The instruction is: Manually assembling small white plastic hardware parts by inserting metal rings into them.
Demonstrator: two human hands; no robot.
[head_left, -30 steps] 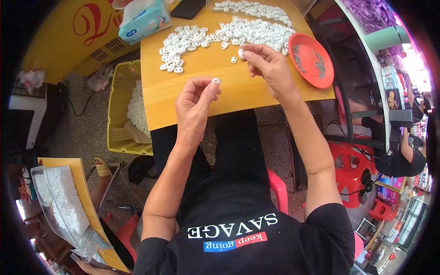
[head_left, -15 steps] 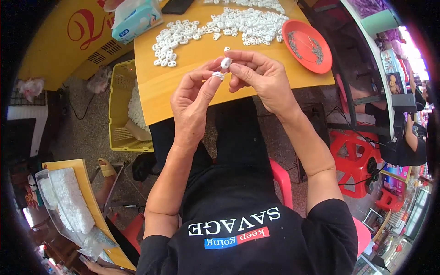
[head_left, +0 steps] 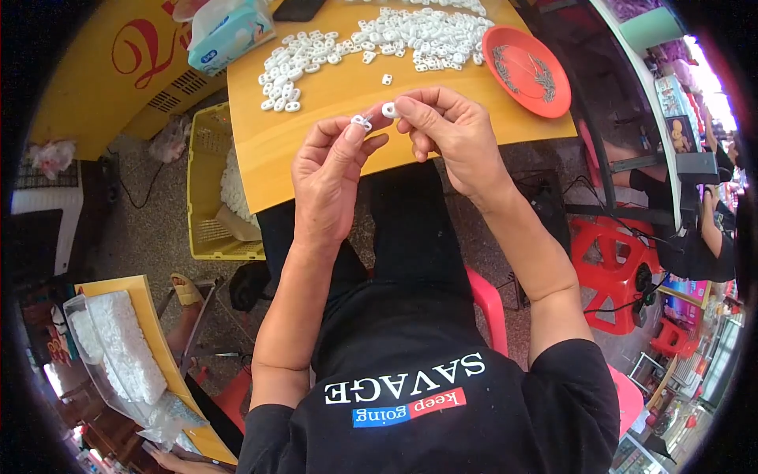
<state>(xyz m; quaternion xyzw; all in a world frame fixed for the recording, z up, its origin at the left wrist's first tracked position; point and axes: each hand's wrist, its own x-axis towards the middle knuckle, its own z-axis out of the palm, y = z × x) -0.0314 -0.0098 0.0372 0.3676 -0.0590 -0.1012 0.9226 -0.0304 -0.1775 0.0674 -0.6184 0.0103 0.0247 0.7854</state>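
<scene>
Above the near part of the yellow table (head_left: 332, 95), my left hand (head_left: 325, 178) pinches a small white plastic piece (head_left: 362, 122) with holes between thumb and fingers. Facing it, my right hand (head_left: 454, 138) grips a second white piece (head_left: 388, 110), oval with a hole showing, between thumb and forefinger. The two pieces are close together; a thin bit shows by the left one, too small to make out. One loose white two-holed piece (head_left: 387, 80) lies on the table just beyond my fingers.
Heaps of white two-holed pieces (head_left: 418, 35) spread across the far table. A red plate (head_left: 505, 75) of small grey metal parts is at right, a tissue pack (head_left: 230, 35) and dark phone (head_left: 300, 8) at far left. A yellow crate (head_left: 207, 189) stands beside the table; red stools (head_left: 612, 268) are at right.
My left hand has moved slightly left and up with its white piece, widening the gap to the right one. My right hand keeps its piece, now turned so its hole shows.
</scene>
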